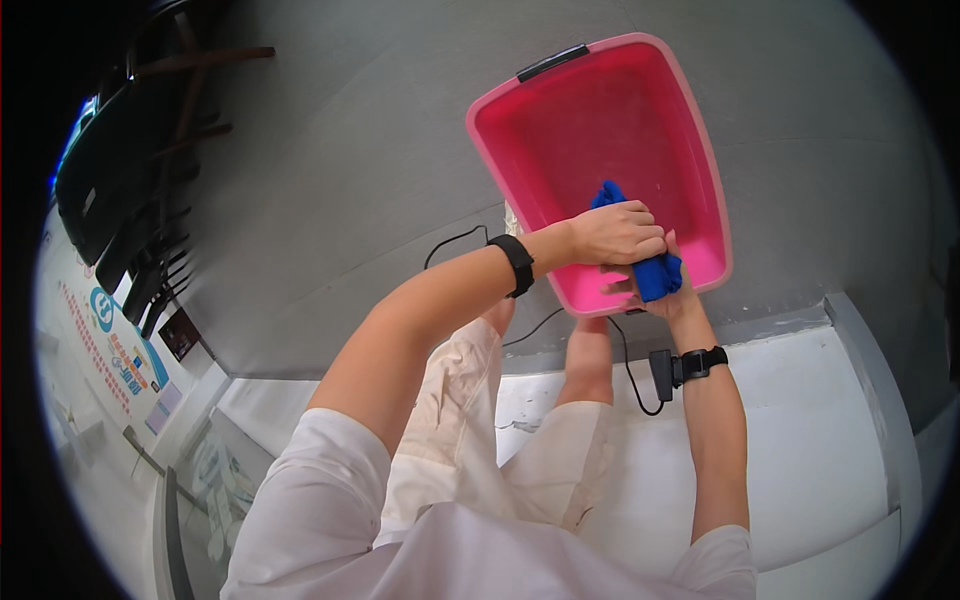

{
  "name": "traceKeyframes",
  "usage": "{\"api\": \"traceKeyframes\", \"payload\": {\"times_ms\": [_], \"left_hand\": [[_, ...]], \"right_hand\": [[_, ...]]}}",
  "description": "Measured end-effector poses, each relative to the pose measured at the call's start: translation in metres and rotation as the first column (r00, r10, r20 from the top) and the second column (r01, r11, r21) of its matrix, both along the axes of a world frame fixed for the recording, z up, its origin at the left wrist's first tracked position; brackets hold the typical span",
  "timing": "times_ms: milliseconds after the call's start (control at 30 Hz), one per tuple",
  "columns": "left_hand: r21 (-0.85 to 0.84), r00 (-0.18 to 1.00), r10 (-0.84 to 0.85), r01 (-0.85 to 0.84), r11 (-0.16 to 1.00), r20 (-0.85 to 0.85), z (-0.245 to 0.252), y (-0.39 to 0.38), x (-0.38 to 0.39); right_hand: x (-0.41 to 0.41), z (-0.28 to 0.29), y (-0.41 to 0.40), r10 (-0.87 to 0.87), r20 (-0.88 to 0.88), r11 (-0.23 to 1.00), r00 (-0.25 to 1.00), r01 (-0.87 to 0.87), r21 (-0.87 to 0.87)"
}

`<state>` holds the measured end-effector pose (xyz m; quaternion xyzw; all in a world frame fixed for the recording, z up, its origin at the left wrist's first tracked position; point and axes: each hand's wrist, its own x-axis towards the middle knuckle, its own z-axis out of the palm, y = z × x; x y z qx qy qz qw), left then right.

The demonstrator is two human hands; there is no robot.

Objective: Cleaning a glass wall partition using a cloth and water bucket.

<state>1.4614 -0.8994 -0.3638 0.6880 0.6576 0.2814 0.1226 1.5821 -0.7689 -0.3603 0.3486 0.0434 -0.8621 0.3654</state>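
A blue cloth (657,277) is bunched between my two hands, over the near end of a pink plastic tub (712,187). My left hand (619,232) lies on top, its fingers curled round the middle of the cloth. From below, my right hand (671,300) supports the cloth at its near end, the palm turned up and some fingers hidden behind it. One end of the cloth sticks out beyond my left hand, inside the tub's outline. The tub has a black handle on its far rim.
Dark chairs (112,165) stand at the far left, near a wall panel bearing writing (112,337). Black cables (634,386) run by my legs and right wrist. Beneath me is a white ledge (810,420) with a grey edge, beside the grey floor (360,150).
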Motion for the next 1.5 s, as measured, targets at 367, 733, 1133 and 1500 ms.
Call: {"api": "traceKeyframes", "payload": {"times_ms": [367, 733, 1133, 1500], "left_hand": [[-0.042, 0.999, -0.012, 0.011, 0.999, -0.029, -0.006, -0.012, -0.003], [-0.692, 0.993, 0.117, -0.103, 0.715, -0.028, -0.034, -0.002, 0.02], [-0.864, 0.919, 0.395, -0.186, 0.468, 0.016, -0.047, 0.011, 0.017], [-0.921, 0.836, 0.519, -0.04, 0.387, 0.181, -0.041, 0.011, 0.02]], "right_hand": [[-0.015, 0.006, -0.003, 0.268, -0.098, 0.945, 0.958, -0.241, 0.222], [-0.021, -0.046, -0.014, 0.73, -0.137, 0.433, 0.669, -0.298, 0.851], [-0.033, -0.056, -0.023, 0.833, 0.389, -0.366, 0.393, -0.136, 0.921], [-0.02, -0.059, -0.025, 0.859, 0.429, -0.46, 0.279, 0.055, 0.886]]}}
